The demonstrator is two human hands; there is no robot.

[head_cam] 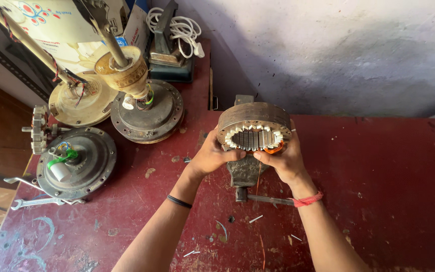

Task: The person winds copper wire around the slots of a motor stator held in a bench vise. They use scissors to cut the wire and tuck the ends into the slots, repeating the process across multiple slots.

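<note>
A round metal motor stator [254, 122] with white slot liners and a bit of copper wire stands on a small bench vise [245, 174] on the red table [378, 176]. My left hand [211, 156] grips the stator's left lower rim. My right hand [284, 160] grips its right lower rim, with the thumb near the copper coil. A black band is on my left wrist and a red thread on my right wrist.
Dismantled ceiling fan motors [76, 161] [147, 108] lie at the left with wrenches [36, 201]. A cream fan housing on a rod [81, 98] and a device with a white cable [169, 48] stand at the back. A whitish wall rises behind.
</note>
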